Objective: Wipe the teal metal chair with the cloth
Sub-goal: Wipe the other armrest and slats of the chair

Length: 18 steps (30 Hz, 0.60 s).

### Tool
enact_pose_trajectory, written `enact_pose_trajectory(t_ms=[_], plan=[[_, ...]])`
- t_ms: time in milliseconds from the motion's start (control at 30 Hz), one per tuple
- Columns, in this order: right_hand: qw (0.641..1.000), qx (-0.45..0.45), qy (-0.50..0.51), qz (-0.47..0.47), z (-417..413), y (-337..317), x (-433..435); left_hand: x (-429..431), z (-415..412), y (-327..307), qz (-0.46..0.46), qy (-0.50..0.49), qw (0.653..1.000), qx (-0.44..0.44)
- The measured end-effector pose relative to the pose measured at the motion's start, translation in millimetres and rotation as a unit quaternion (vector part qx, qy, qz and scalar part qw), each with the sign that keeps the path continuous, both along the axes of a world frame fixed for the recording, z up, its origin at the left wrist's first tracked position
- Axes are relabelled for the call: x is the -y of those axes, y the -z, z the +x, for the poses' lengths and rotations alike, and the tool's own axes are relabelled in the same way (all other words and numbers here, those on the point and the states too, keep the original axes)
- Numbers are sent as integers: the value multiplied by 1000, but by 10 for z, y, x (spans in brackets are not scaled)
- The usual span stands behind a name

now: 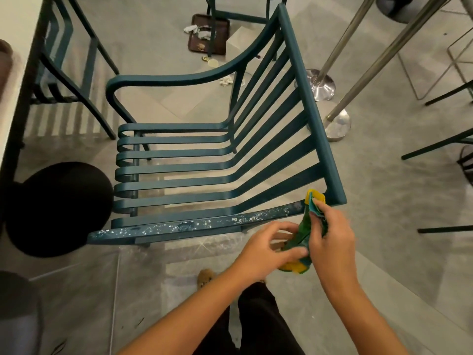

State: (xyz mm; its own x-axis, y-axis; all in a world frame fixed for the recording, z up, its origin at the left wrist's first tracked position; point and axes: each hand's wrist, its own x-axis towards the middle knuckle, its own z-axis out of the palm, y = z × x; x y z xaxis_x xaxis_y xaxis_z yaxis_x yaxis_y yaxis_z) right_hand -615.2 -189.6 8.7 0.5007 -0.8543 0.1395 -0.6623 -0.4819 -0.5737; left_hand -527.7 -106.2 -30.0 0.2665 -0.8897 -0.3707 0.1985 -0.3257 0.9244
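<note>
The teal chair (179, 166) stands on the grey floor (384, 226) right in front of the person, its slatted back to the right and its seat slats running left. The near armrest (192, 226) is flecked with white specks along its top. Just this side of that armrest, near the corner where it meets the back, both hands hold a bunched cloth (298, 235), green with yellow and teal edges. The right hand (330, 242) has a closed grip on the upper part, fingers curled round it. The left hand (263, 249) pinches the lower part between thumb and bent fingers. Whether the cloth touches the chair I cannot tell. A black round stool (58, 208) sits by the chair's front, and a brown tray (222, 29) lies on the floor beyond
</note>
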Motion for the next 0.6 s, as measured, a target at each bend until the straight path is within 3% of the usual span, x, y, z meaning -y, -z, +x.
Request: enact_pose_trajectory(t_ms=[133,300,600], plan=[[990,-112,-32,-78,62,-94,156,-123,345,177,50,-15,992,112],[970,-220,-33,-95,208,-120,255,-282,720,518,143,17,948,284],[934,-345,-67,-68,380,215,163,-473,980,895,247,120,872,405]])
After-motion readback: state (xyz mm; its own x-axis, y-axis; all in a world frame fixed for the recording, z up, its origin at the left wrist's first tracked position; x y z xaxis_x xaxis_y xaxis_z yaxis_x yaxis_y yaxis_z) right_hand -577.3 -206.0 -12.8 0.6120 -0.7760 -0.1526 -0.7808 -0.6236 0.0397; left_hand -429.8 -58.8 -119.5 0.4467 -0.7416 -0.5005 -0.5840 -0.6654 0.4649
